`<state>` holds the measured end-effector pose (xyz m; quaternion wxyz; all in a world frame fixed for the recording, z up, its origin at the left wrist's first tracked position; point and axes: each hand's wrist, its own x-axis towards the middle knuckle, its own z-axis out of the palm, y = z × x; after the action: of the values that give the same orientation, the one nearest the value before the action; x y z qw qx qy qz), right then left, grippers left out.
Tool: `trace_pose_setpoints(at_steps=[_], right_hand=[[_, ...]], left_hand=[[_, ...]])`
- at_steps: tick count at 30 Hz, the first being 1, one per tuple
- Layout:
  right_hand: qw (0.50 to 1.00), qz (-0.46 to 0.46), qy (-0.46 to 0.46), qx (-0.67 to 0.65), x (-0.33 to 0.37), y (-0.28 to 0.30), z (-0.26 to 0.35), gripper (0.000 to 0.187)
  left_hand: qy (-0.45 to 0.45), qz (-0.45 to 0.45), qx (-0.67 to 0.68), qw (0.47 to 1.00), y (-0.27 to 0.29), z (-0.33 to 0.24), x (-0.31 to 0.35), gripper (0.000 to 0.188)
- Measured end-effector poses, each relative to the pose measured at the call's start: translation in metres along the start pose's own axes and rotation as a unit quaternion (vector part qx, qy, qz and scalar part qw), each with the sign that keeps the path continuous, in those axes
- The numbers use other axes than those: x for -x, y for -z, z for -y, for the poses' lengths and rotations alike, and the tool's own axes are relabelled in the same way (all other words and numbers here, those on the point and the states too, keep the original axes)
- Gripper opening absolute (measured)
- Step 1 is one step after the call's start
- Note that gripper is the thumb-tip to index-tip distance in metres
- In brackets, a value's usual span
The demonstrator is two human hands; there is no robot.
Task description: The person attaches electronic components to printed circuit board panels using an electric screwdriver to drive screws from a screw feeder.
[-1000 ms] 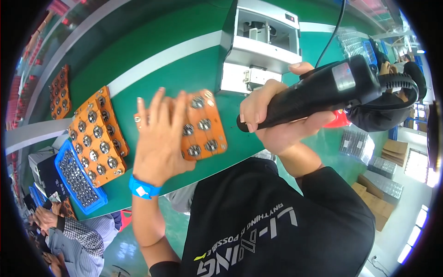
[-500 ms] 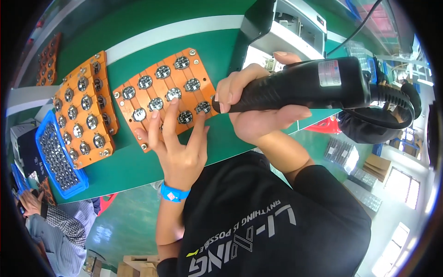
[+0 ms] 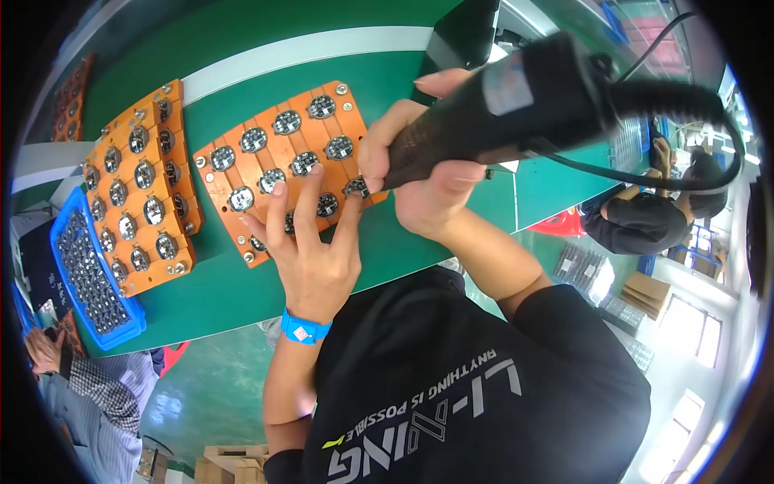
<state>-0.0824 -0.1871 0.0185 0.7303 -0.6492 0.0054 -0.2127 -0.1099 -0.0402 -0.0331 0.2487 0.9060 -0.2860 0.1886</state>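
An orange plate (image 3: 266, 149) lies on the green table, with rows of small round circuit boards (image 3: 287, 122) set in its recesses. My left hand (image 3: 312, 274), a blue band at its wrist, rests palm down over the near edge of this plate. Its fingers are spread, their tips on or close to the near boards. Above the plate's right side, my right hand (image 3: 423, 177) grips a thick black corded hand tool (image 3: 484, 105). The tool slants down to the left, its narrow end near a board at the plate's right edge; the fingers partly hide that end.
To the left stand more orange plates (image 3: 127, 185) filled with boards. A blue bin (image 3: 135, 327) of loose round parts sits beside them. A black-and-white machine (image 3: 461, 40) is at the far right. Co-workers are at the left (image 3: 89, 387) and right (image 3: 645, 214). The tool's cable (image 3: 685, 187) loops rightward.
The tool has tilted, its back end swinging up and left, while my right hand has shifted slightly left to the plate's right edge. My left hand stays nearly in place.
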Motion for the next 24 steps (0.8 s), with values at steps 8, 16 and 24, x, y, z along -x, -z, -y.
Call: trace_pose_setpoints(at_steps=[8, 16, 24], right_hand=[[0.998, -0.029, 0.034, -0.041, -0.006, -0.003, -0.003, 0.085], [0.991, -0.1, 0.09, -0.003, -0.013, 0.031, 0.042, 0.101], [0.967, -0.174, 0.178, 0.061, -0.018, 0.08, 0.062, 0.091]], left_hand=[[-0.001, -0.001, 0.004, 1.0, 0.001, -0.005, -0.004, 0.015], [0.005, 0.015, 0.003, 1.0, 0.004, -0.006, -0.003, 0.025], [-0.021, -0.043, 0.001, 0.999, 0.0, -0.007, 0.0, 0.023]])
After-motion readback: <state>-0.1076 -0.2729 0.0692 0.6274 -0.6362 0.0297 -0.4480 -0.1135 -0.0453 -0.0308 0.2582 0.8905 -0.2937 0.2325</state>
